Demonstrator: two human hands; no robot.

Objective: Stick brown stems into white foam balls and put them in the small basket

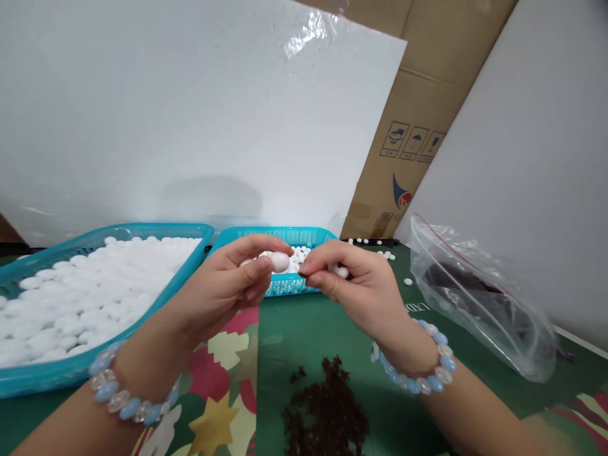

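We look down on a green table with a white board propped behind it, and cardboard leaning further back. At our left sits the big turquoise tray, heaped with white oval shells. Ahead, a smaller turquoise basket holds more of them. To the right lies a clear plastic bag with something dark inside. Near us, a pile of dark brown bits sits on the table.

Now the hands, raised together just before the small basket. Our left hand pinches one white shell between thumb and fingertips. Our right hand has its fingertips closed right beside that shell; what they pinch, if anything, we cannot tell. A few white pieces seem tucked in its palm.

We judge the shell is being worked at the fingertips. The next move calls for a steady left pinch and fine right-hand control.
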